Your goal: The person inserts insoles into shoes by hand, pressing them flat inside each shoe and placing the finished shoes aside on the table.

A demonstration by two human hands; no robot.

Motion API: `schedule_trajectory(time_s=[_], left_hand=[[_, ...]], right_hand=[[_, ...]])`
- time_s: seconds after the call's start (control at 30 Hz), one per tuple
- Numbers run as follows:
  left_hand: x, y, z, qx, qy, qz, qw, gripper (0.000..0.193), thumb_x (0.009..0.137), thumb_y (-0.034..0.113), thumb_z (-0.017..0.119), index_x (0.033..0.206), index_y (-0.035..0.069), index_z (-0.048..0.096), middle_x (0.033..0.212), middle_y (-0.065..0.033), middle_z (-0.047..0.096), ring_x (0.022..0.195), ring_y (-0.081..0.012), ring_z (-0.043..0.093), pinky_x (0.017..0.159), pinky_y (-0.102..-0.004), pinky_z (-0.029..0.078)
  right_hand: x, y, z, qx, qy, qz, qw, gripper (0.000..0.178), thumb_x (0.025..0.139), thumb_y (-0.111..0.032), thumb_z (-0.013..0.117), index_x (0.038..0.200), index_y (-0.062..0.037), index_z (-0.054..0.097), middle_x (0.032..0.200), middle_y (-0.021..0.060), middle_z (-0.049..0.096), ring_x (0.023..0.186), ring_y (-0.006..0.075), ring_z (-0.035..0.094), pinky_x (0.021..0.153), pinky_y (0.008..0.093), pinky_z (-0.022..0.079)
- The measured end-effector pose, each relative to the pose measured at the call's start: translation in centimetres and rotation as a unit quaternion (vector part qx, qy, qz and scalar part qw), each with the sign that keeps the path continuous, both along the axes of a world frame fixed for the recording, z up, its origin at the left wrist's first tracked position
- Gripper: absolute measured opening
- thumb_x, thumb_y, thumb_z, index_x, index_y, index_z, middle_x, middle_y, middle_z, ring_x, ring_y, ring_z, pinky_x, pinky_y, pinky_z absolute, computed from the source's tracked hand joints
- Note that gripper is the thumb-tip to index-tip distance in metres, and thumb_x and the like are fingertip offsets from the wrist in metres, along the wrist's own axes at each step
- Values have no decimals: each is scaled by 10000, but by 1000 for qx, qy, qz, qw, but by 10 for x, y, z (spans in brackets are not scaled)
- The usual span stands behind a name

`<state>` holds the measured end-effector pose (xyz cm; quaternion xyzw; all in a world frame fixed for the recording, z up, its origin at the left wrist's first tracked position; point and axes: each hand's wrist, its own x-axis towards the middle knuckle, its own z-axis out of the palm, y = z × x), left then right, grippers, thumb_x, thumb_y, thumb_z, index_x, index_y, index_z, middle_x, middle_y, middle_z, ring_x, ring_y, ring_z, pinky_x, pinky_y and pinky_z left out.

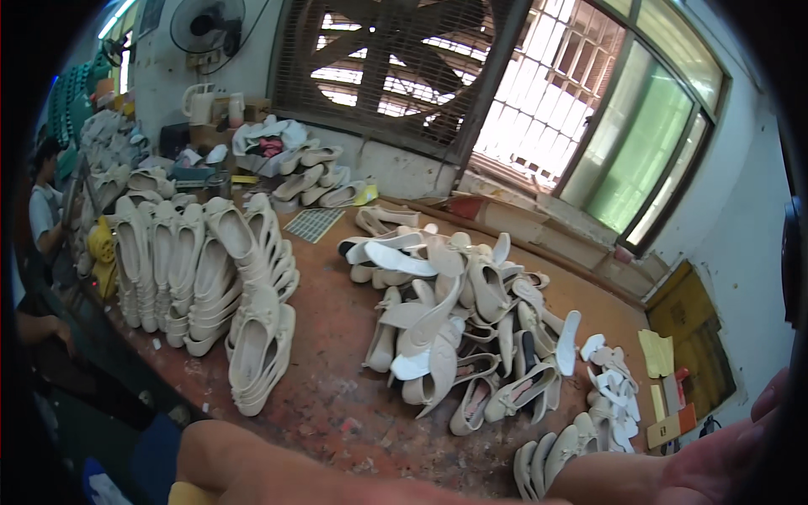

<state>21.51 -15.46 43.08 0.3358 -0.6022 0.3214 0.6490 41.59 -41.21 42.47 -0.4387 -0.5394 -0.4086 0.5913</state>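
My left forearm (pixel 278 467) lies across the lower edge, with the hand beyond the picture. At the lower right corner is my right hand (pixel 715 459), its fingers running into the dark rim, so whether they grip anything is hidden. Nearest to it are cream flat shoes (pixel 560 450), lined up by the wrist, and white insole-like pieces (pixel 619 391). A loose heap of cream shoes (pixel 492 286) and pale insoles (pixel 404 261) covers the middle of the red-brown table (pixel 337 362). On the left, similar shoes (pixel 215 269) stand nested in several rows.
More shoes (pixel 307 177) lie at the back by the wall, near a gridded sheet (pixel 315 225). Yellow pads (pixel 656 353) and a small orange-and-tan box (pixel 672 425) sit at the right. Another person (pixel 46 206) is at the far left. A large exhaust fan (pixel 379 67) fills the wall opening.
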Motion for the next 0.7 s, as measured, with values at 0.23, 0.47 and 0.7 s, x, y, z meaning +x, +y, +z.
schedule_trajectory(time_s=[0.23, 0.47, 0.7], left_hand=[[-21, 14, -18, 69, 89, 46, 993, 140, 1047, 172, 710, 960, 70, 749, 1096, -262, 755, 914, -389, 653, 800, -447, 574], [-36, 18, -22, 81, 129, 77, 985, 205, 1064, 223, 667, 1017, 34, 730, 1101, -272, 755, 937, -399, 668, 820, -457, 580], [-25, 19, -35, 97, 165, 74, 979, 289, 1082, 274, 624, 1074, -1, 710, 1106, -283, 756, 959, -409, 682, 839, -467, 586]], right_hand=[[2, -2, -8, -2, 6, -4, 1000, 524, 984, -238, 738, 1402, 62, 644, 1260, 192, 725, 1171, 290, 682, 1058, 399, 513], [3, 15, -22, -17, 35, 2, 999, 507, 988, -234, 737, 1392, 62, 654, 1243, 186, 732, 1160, 284, 686, 1051, 394, 515], [6, 13, -10, -12, 21, -16, 1000, 490, 992, -229, 736, 1381, 61, 664, 1227, 180, 738, 1149, 277, 690, 1045, 390, 517]])
